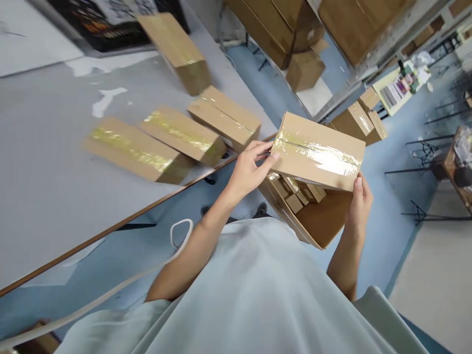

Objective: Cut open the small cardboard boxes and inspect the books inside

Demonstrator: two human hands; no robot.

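Between my two hands is a taped cardboard box (313, 142), with shiny clear tape along its top seam. My left hand (251, 167) grips its left end, thumb on top and fingers at the edge. At the lower right corner, my right hand (359, 201) holds it with the thumb on the near side. Beneath it stands a large open carton (324, 221), partly hidden by the held box. Inside the carton are several smaller taped boxes (295, 202), toward its left side.
On the grey table (47, 172) to the left lie several taped boxes (180, 130). The table's brown edge (121, 216) runs diagonally. A white curved tube (121, 287) crosses at lower left. More cartons (354, 120) stand on the blue floor, near a cluttered table (401, 88).
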